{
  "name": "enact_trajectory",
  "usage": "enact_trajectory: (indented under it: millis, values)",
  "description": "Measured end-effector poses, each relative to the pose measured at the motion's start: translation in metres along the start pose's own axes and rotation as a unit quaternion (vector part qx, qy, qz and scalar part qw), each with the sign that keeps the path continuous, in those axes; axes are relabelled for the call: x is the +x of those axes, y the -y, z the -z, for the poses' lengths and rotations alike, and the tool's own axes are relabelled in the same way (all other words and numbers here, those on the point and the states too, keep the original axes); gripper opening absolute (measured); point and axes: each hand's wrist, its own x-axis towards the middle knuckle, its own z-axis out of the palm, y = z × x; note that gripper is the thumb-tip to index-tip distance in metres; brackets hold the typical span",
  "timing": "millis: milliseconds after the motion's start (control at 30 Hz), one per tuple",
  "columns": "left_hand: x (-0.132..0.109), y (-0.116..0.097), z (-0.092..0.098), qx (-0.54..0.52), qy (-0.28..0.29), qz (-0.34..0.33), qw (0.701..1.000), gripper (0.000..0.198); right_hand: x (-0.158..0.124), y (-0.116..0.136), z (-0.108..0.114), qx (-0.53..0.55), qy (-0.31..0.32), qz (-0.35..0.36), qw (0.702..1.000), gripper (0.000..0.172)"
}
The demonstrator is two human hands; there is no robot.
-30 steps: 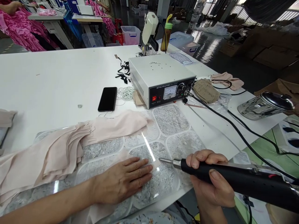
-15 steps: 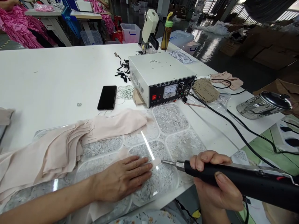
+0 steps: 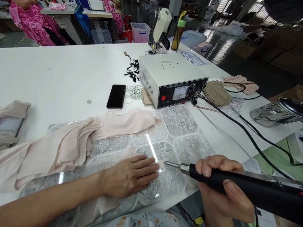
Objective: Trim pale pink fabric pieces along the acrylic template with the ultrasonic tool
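Note:
My left hand [image 3: 132, 175] lies flat, fingers stretched out, pressing a thin pale pink fabric piece [image 3: 104, 208] onto the clear patterned mat [image 3: 191, 146]. Most of that fabric is hidden under the palm and forearm. My right hand [image 3: 227, 189] is wrapped round a black handheld ultrasonic welder [image 3: 213, 176]. Its pointed metal tip is just right of my left fingertips, at or close to the fabric's edge; I cannot tell if it touches. Beyond my left arm, a stack of pale pink fabric strips [image 3: 78, 138] spreads across the mat.
A white control box [image 3: 175, 72] stands behind the mat, its black cable [image 3: 241, 126] running to the right. Nearby are a phone [image 3: 116, 96], coiled cord [image 3: 134, 92], brown card patterns [image 3: 217, 93] and a glass jar [image 3: 272, 113]. A person in pink cloth is at the far left.
The view has swung slightly left, so things appear shifted to the right. Both hands keep their places on the mat and the welder, with the tip still beside the left fingertips.

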Motion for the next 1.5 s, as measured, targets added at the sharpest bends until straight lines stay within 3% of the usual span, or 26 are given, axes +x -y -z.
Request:
enact_trajectory:
  millis: [167,533,867,1500]
  values:
    - [0.001,0.0,0.002,-0.005,0.003,0.001,1.0,0.037,-0.003,-0.006,-0.008,0.006,0.039,-0.018,0.999,0.009]
    - [-0.001,0.0,-0.001,-0.012,0.021,0.003,1.0,0.038,-0.004,-0.009,-0.011,-0.002,0.063,-0.026,0.998,0.007]
    - [0.0,0.002,0.001,-0.027,0.022,-0.002,0.999,0.04,-0.011,-0.001,-0.006,-0.004,0.042,-0.029,0.999,0.01]
    - [-0.002,0.001,-0.003,-0.041,0.019,0.01,0.999,0.04,-0.014,0.001,-0.005,-0.02,0.059,-0.033,0.998,0.007]
